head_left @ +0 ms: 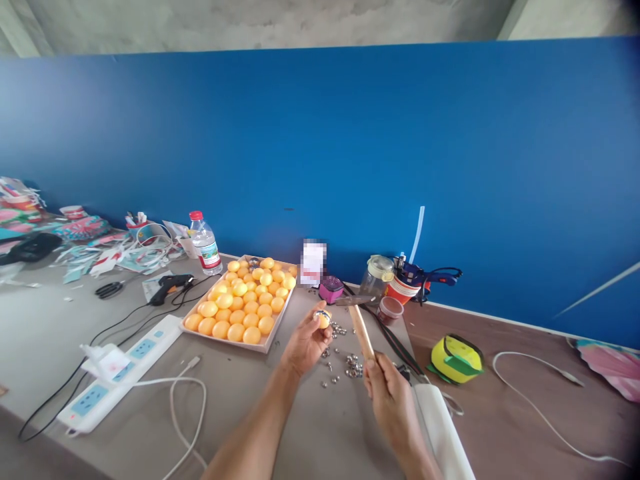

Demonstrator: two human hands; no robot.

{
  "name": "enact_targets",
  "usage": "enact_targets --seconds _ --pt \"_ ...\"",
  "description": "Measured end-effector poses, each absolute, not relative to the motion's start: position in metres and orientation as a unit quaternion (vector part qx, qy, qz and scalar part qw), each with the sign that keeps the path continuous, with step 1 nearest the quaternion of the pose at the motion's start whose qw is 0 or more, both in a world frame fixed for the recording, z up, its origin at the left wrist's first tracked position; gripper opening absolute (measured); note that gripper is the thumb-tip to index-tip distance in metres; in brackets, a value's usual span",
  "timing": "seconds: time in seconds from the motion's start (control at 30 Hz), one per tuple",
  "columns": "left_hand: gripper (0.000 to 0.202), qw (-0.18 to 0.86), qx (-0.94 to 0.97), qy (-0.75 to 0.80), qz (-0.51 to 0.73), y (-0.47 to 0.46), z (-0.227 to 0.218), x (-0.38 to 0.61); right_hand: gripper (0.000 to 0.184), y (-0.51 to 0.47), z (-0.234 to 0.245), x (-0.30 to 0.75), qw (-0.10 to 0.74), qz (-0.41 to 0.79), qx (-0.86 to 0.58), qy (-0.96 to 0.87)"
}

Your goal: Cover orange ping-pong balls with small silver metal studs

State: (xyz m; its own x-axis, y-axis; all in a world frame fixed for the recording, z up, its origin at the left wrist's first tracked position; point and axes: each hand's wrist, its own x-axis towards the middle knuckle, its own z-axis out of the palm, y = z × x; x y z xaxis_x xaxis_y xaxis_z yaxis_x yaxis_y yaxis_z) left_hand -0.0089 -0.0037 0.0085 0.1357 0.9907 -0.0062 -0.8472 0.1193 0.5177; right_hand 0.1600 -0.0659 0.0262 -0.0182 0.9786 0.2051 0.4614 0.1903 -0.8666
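Note:
My left hand (pixel 306 341) is closed on a small yellow ball (pixel 323 317) with a dark band, held just above the table. My right hand (pixel 387 392) grips the wooden handle of a hammer (pixel 361 331), whose metal head (pixel 354 301) points left beyond the ball. Several small silver metal pieces (pixel 350 365) lie scattered on the table between my hands. A shallow tray (pixel 226 337) holding several orange-yellow balls (pixel 244 303) sits to the left of my left hand.
A white power strip (pixel 123 367) with cables lies at front left. A black glue gun (pixel 169 285), scissors (pixel 109 289) and a water bottle (pixel 205 244) stand behind it. At right are a jar (pixel 377 273), a paper cup (pixel 401 289), a yellow-green tape measure (pixel 456 359) and a white cable (pixel 540 400). A blue wall (pixel 450 167) backs the table.

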Motion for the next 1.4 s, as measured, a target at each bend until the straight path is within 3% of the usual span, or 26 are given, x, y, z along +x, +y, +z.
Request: enact_targets --seconds 0.3,0.47,0.63,0.8,0.93,1.07,1.23,1.4 --pt "0.028 0.710 0.165 0.195 0.657 0.000 0.006 -0.009 0.032 -0.065 0.027 0.156 0.359 0.245 -0.555 -0.709" --pt "0.031 0.699 0.169 0.196 0.667 0.001 0.005 -0.007 0.033 -0.066 0.027 0.155 0.392 0.225 -0.555 -0.698" --pt "0.027 0.716 0.157 0.171 0.658 0.000 0.007 -0.007 0.033 -0.067 0.023 0.152 0.364 0.217 -0.555 -0.716" --pt "0.027 0.719 0.143 0.182 0.655 0.003 0.005 -0.006 0.032 -0.067 0.022 0.152 0.407 0.187 -0.540 -0.712" --pt "0.024 0.720 0.142 0.197 0.650 0.003 0.003 -0.010 0.032 -0.066 0.017 0.150 0.351 0.206 -0.561 -0.721" --pt "0.030 0.730 0.147 0.156 0.648 0.001 0.007 -0.012 0.030 -0.063 0.021 0.153 0.371 0.198 -0.572 -0.704" --pt "0.037 0.738 0.139 0.178 0.635 0.002 0.011 -0.009 0.025 -0.052 0.020 0.170 0.415 0.106 -0.597 -0.678" --pt "0.045 0.711 0.154 0.222 0.650 0.005 0.005 -0.008 0.028 -0.041 0.004 0.181 0.386 0.049 -0.638 -0.665"
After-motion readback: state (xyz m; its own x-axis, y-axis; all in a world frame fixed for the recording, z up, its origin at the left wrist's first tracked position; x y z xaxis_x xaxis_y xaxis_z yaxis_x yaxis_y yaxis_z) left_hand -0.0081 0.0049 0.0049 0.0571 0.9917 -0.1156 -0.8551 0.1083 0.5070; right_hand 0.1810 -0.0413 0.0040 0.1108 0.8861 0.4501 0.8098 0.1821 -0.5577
